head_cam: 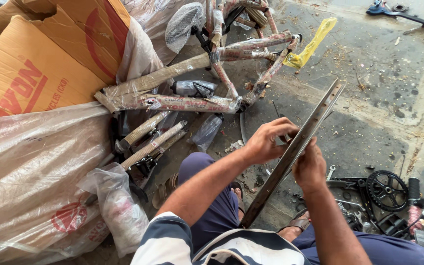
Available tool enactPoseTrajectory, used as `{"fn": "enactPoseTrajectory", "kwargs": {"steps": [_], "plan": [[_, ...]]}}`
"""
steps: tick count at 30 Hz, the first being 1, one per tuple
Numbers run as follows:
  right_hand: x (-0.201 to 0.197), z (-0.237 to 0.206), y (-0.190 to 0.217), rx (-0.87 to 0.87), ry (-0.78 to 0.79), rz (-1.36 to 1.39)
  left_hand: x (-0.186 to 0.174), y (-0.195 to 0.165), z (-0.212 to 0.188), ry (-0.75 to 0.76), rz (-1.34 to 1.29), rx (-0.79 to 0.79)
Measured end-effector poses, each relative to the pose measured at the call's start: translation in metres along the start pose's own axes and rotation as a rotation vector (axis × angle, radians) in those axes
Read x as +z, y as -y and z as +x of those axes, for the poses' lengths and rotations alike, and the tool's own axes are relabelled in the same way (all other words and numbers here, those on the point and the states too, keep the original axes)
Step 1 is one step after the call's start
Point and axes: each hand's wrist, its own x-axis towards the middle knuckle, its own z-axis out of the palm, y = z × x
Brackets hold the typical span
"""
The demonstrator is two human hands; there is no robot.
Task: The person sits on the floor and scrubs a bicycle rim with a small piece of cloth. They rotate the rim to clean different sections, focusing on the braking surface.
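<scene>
A long curved metal strip, likely a bicycle wheel rim seen edge-on, slants from my lap up to the right. My left hand rests on its upper left side with fingers curled over the edge. On the right side, my right hand grips the rim from below. Both hands meet near the rim's middle. A small part may be pinched between the fingers, but I cannot make it out.
A bicycle frame wrapped in paper and plastic lies on the concrete floor ahead. Cardboard box and plastic-covered bundle fill the left. A chainring with crank, pedals and small tools lie at the right. A yellow plastic bag hangs near the frame.
</scene>
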Motion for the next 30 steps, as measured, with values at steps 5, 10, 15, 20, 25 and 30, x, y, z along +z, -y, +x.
{"fn": "enactPoseTrajectory", "kwargs": {"steps": [5, 10, 15, 20, 25, 30], "plan": [[0.0, 0.018, 0.026, 0.239, -0.068, 0.037, -0.005, 0.004, 0.0, 0.128, -0.115, -0.031], [0.006, 0.01, 0.021, 0.195, -0.024, 0.111, 0.016, 0.013, 0.0, -0.056, 0.099, 0.16], [0.009, -0.012, 0.002, -0.088, 0.038, 0.178, 0.029, 0.011, 0.007, -0.165, 0.061, 0.017], [0.003, -0.007, 0.02, -0.29, -0.025, -0.754, 0.0, 0.006, 0.003, 0.12, -0.088, 0.069], [0.009, -0.002, 0.02, 0.14, -0.001, 0.17, 0.009, 0.003, 0.0, -0.032, -0.076, 0.095], [0.012, -0.021, 0.003, -0.821, 0.102, -0.903, 0.029, -0.001, 0.003, -0.15, -0.091, -0.036]]}}
